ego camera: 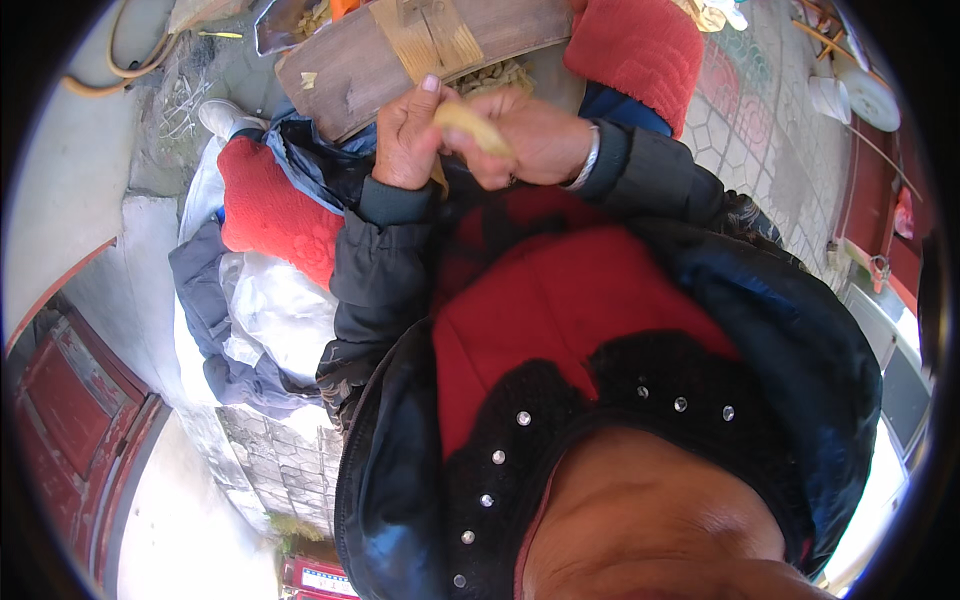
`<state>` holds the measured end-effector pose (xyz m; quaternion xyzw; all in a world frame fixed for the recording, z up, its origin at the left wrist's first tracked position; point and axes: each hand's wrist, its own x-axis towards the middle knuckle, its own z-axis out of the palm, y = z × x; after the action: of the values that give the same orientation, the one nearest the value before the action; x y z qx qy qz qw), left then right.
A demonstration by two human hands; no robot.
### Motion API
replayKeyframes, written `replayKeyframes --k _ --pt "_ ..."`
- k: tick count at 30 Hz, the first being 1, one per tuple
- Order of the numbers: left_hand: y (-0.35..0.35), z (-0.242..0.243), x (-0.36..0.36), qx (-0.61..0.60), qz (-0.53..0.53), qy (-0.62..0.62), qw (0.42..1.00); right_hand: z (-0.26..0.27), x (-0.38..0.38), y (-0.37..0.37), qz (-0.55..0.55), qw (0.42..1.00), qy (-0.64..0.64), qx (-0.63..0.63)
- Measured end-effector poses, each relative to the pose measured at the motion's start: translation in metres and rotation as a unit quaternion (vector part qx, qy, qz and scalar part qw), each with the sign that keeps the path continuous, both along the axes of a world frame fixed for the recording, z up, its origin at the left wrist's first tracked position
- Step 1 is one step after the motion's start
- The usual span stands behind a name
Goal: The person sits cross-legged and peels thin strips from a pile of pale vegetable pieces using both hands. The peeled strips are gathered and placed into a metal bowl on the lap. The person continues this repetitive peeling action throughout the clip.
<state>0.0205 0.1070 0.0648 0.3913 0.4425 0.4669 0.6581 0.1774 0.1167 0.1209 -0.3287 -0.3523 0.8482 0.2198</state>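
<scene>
My right hand (529,139), with a silver bracelet at its wrist, is closed around a pale yellow, curved piece (476,127). The piece is blurred, so its kind is unclear. My left hand (405,139) meets the right at the piece's near end, its thumb raised and its fingers curled; whatever it grips is hidden. A narrow yellowish strip (440,176) shows just below the left hand. Beyond both hands lies a weathered wooden board (337,82) with a lighter band (427,37) across its middle. Pale chips or slices (495,77) lie behind the hands, beside the board.
Red towel-like covers (277,210) lie over both legs. A dark plastic bag (319,169) hangs left of the hands. More pale pieces fill a container (304,22) at the far left. A tan hose (120,73) curves over the ground, and white buckets (830,97) stand far right.
</scene>
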Motion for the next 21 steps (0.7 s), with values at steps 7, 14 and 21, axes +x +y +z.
replayKeyframes --k 7,14,21 --pt "-0.022 0.006 0.024 -0.087 -0.005 -0.123 0.989 -0.078 0.003 0.026 -0.125 0.921 -0.153 0.337" --pt "-0.022 -0.018 0.012 -0.147 -0.031 -0.131 0.980 -0.071 0.013 0.022 -0.009 0.717 -0.425 0.552" --pt "-0.035 -0.024 0.013 0.226 0.028 0.450 0.863 -0.078 0.020 0.023 -0.030 0.631 -0.375 0.678"
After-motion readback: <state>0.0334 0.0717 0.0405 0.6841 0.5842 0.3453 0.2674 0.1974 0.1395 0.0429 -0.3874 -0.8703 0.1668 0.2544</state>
